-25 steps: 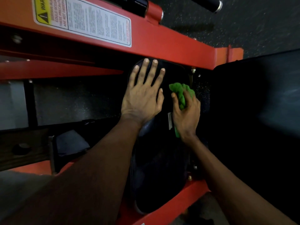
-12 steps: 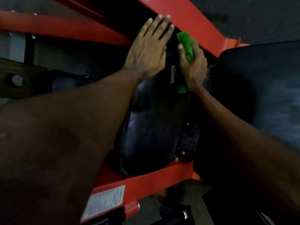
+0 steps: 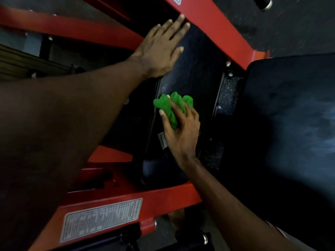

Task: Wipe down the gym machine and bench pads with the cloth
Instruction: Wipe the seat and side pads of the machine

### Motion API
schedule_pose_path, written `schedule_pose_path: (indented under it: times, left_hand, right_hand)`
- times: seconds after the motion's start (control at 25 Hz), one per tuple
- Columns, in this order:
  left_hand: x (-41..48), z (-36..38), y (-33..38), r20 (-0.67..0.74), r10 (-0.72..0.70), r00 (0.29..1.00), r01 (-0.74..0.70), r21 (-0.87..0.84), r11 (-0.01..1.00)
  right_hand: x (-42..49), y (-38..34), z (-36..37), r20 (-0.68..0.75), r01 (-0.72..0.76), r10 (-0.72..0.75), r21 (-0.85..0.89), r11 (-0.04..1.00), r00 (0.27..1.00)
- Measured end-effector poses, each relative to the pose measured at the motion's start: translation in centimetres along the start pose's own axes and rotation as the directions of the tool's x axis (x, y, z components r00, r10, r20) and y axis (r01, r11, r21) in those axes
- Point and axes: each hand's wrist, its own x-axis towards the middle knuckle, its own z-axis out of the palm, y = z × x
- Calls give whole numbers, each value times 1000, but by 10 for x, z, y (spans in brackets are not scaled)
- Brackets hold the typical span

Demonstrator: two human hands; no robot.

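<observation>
Since half a second ago the right hand (image 3: 181, 131) has slid the green cloth (image 3: 169, 105) away from the far red beam (image 3: 217, 29) to about the middle of the narrow black pad (image 3: 195, 69), while the left hand (image 3: 159, 49) stays near the pad's far end. The right hand grips the bunched cloth, thumb on its left side and fingers curled over the folds, pressing it onto the pad; the folds point toward the far beam. The left hand lies flat on the pad's left edge, fingers straight, fingertips at the far red beam. The pad's long axis runs from the near red beam (image 3: 163, 198) away to the far one, leaning slightly right in view. A small white tag (image 3: 162, 140) sits on the pad just beside the right palm. The left forearm hides much of the frame's left side. A printed label (image 3: 101, 218) is stuck on the near beam. Right of the narrow pad, past a strip of speckled floor (image 3: 228, 93), lies the wide bench pad (image 3: 290, 115).
</observation>
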Motion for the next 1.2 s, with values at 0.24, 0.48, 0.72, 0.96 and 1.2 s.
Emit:
schedule_pose_path:
  times: [0.24, 0.48, 0.72, 0.96, 1.2]
  left_hand:
    - [0, 5, 1, -3, -43, 999, 43, -58, 997]
    - [6, 0, -9, 109, 13, 994, 8, -197, 980]
    - [3, -7, -9, 147, -5, 989, 50, -304, 951]
    - [-30, -18, 19, -36, -418, 908, 370, -398, 839]
    - [-128, 33, 98, -124, -539, 833, 456, -399, 796]
  right_hand:
    - [51, -20, 12, -43, -38, 36, -62, 997, 998]
    - [-5, 0, 0, 94, 178, -169, -104, 978, 981]
    - [44, -5, 12, -56, -40, 45, 83, 996, 997]
    - [126, 8, 2, -73, -196, 205, 117, 974, 976]
    - [114, 17, -7, -7, 17, -17, 63, 998, 1000]
